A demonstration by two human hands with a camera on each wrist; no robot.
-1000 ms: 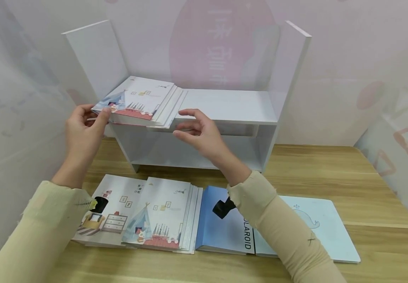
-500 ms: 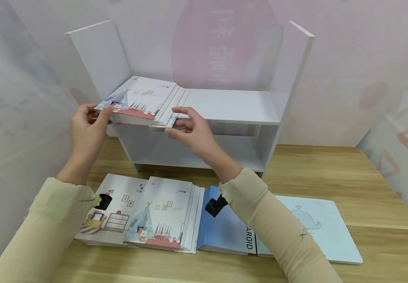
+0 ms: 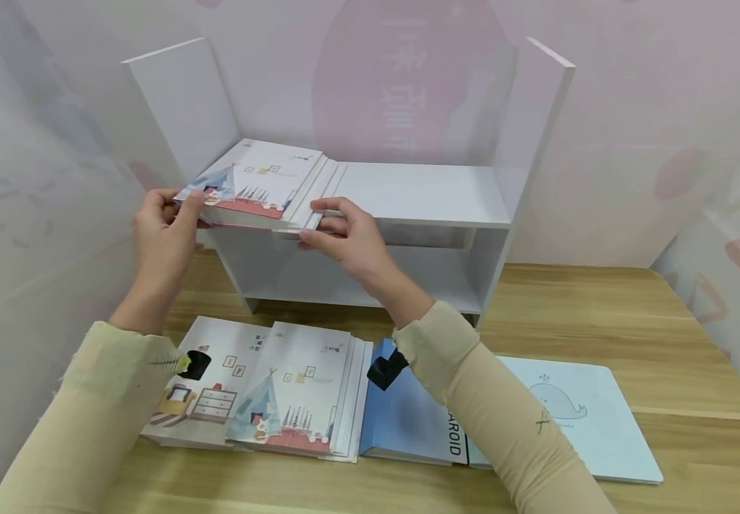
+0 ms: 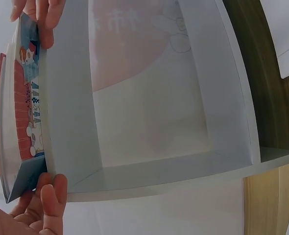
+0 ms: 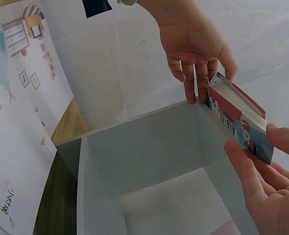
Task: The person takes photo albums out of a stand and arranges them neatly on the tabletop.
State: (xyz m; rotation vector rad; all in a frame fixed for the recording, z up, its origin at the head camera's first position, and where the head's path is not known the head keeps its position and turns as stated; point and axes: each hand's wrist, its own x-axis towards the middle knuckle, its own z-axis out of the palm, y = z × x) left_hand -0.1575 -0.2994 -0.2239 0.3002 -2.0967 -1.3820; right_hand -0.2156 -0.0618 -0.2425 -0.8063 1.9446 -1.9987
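A stack of books (image 3: 260,187) lies flat on the top board of the white shelf (image 3: 421,193), at its 9 o'clock end, jutting over the front edge. The left hand (image 3: 163,227) pinches the stack's near left corner, thumb on the cover. The right hand (image 3: 344,239) grips the near right corner, fingers curled around the stepped edges. On the wooden tabletop (image 3: 601,314), at 6 o'clock from the shelf, lie more picture books (image 3: 280,400), a blue book (image 3: 408,421) and a pale whale book (image 3: 575,414).
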